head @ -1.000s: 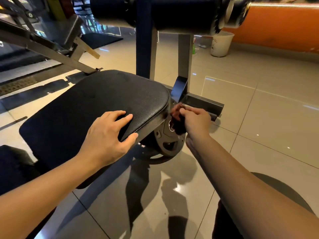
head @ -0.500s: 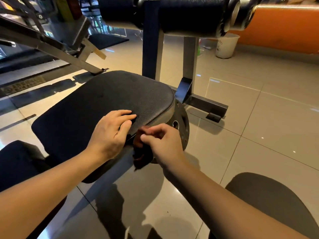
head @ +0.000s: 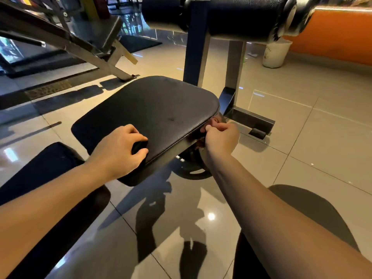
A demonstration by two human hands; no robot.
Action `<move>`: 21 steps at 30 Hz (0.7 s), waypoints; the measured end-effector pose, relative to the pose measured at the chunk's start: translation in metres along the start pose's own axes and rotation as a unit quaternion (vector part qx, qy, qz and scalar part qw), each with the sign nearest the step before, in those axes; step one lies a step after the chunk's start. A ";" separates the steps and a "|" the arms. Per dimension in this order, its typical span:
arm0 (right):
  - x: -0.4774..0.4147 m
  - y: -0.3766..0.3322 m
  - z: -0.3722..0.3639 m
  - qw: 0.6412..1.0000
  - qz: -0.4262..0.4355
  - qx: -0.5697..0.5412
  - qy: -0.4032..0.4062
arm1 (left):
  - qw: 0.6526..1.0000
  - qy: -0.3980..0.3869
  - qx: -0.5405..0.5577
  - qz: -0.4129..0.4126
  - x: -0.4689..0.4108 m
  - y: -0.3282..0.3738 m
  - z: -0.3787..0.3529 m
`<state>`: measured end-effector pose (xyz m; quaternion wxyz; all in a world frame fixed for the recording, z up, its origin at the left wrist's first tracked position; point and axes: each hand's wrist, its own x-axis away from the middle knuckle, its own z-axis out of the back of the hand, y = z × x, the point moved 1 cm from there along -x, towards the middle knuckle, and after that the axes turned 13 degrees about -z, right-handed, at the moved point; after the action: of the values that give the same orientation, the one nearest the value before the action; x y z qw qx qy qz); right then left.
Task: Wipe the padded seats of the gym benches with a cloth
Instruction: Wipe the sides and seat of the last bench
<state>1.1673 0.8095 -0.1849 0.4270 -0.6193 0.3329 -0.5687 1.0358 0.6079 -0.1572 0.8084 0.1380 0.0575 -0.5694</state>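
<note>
Above glossy tiles (head: pixel 291 141), your left hand (head: pixel 118 152) grips the seat (head: pixel 157 109) corner; your right hand (head: pixel 221 139) pinches the cloth (head: pixel 214 120), wiping the side edge. Sweep the top next.

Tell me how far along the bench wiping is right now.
Done: no wiped area can be told on the seat. In hand: right hand holds the cloth at its right edge; left hand grips the near corner. Left: the nearer pad, the far bench.
</note>
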 end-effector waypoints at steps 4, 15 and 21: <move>0.033 0.022 -0.003 1.000 -0.006 0.010 -0.022 | 1.000 -0.016 0.015 0.014 0.022 -0.006 0.009; 0.142 0.065 -0.002 0.973 -0.047 0.111 -0.197 | 0.983 -0.181 0.031 0.004 0.044 -0.005 0.040; 0.181 0.034 0.040 0.975 -0.065 0.056 -0.205 | 0.980 -0.111 0.153 -0.053 0.063 0.023 0.084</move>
<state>1.2328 0.6386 -0.1392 0.4825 -0.7180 0.1652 -0.4737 1.0736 0.5338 -0.0895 0.7477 0.1932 -0.1133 -0.6251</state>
